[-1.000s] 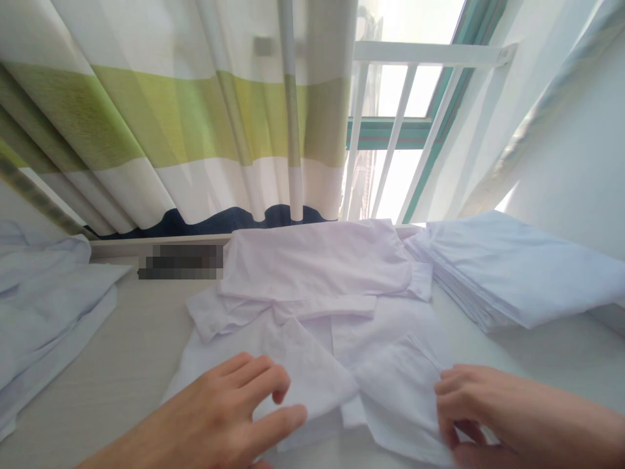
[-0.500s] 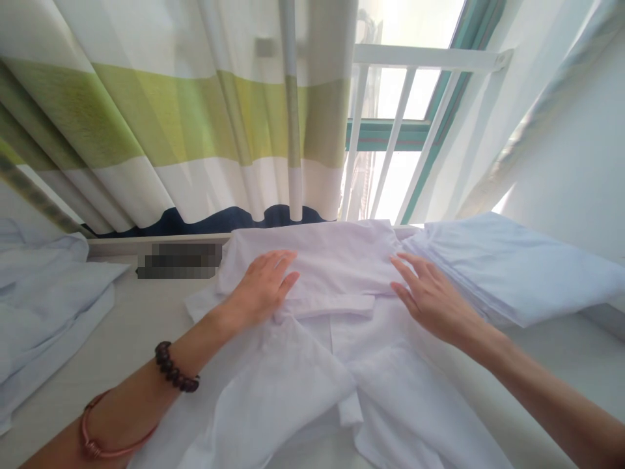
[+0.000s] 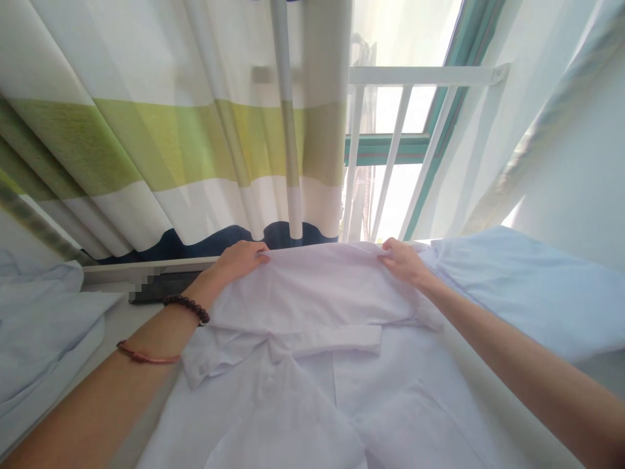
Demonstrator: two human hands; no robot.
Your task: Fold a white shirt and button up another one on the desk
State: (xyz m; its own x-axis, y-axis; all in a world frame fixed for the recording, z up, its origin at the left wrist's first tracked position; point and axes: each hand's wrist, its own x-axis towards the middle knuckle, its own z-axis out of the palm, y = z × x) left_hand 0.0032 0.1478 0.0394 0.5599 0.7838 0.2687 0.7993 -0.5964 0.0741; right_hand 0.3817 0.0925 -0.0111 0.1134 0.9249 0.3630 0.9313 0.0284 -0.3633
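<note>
The white shirt (image 3: 381,391) lay flat between and below the two hands, its body running back toward the person; its folded-over panel (image 3: 317,293) stretched crosswise, long axis left to right, far edge facing the green-banded curtain (image 3: 195,143); I saw the left hand (image 3: 240,260) pinch that edge near one end and the right hand (image 3: 401,260) near the other, fingers narrow on the fabric; both arms reached forward, converging, a beaded bracelet (image 3: 188,305) circling the left wrist; folded white cloth (image 3: 532,293) lay just right of the right hand.
</note>
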